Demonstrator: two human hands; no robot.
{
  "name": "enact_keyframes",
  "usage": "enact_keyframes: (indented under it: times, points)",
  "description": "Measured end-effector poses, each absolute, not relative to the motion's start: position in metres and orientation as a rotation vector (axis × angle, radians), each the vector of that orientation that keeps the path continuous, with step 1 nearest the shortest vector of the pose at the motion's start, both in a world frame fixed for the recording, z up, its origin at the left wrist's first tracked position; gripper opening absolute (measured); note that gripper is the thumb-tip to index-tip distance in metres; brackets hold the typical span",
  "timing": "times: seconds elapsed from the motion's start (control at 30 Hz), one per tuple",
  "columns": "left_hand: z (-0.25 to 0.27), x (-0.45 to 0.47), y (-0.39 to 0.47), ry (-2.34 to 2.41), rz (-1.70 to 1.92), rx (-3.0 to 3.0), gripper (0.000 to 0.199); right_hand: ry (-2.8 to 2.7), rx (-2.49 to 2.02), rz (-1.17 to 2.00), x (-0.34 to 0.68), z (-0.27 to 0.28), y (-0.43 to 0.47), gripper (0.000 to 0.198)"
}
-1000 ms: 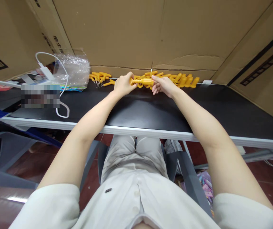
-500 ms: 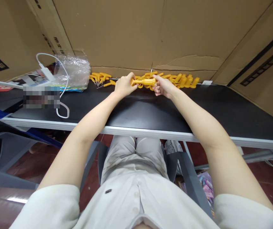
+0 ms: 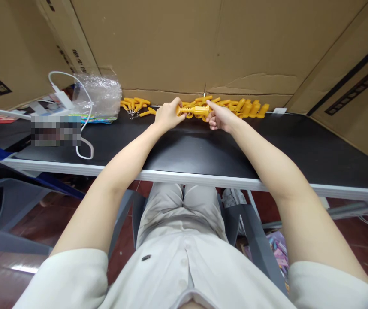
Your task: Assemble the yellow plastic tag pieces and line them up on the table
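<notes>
My left hand [image 3: 170,114] is closed round the left end of a yellow plastic corkscrew [image 3: 184,110], lying level above the back of the table. A ribbed yellow cover [image 3: 199,110] sits over its right part, flared at the end. My right hand [image 3: 220,116] grips that flared end between thumb and curled fingers. What the left palm hides of the handle cannot be seen. Behind both hands runs a pile of yellow corkscrew parts [image 3: 224,103]. Left of them lie yellow T-shaped handles [image 3: 135,102] with bare metal spirals [image 3: 134,114].
Cardboard [image 3: 177,47] walls in the back and sides of the black table [image 3: 200,154]. At the left are a clear plastic bag [image 3: 102,94], a white cable [image 3: 91,103] and a blurred-out patch. More yellow covers [image 3: 254,109] line the back right, beside a white scrap [image 3: 279,110].
</notes>
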State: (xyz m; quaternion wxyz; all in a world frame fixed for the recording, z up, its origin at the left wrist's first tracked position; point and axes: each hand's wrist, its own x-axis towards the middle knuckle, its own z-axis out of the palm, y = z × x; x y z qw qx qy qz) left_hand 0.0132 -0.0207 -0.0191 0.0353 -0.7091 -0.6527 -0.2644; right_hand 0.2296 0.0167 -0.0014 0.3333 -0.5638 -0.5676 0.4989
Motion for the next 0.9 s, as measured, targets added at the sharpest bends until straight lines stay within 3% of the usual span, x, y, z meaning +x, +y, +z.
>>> enact_keyframes:
  times: [0.1, 0.27, 0.47, 0.9]
  points:
    - [-0.021, 0.009, -0.016, -2.022, -0.832, -2.169, 0.045, -1.565, -1.473, 1.333, 0.234, 0.0, 0.015, 0.065]
    - [-0.022, 0.003, -0.013, -2.075, -0.842, -2.166, 0.047, -1.602, -1.202, 1.245, 0.24, 0.001, 0.01, 0.025]
    - [-0.019, 0.007, -0.018, -2.095, -0.81, -2.157, 0.045, -1.591, -1.177, 1.2, 0.239, -0.001, 0.009, 0.011]
    - [-0.019, 0.009, -0.02, -2.069, -0.805, -2.154, 0.044, -1.558, -1.212, 1.187, 0.236, 0.001, 0.005, 0.026]
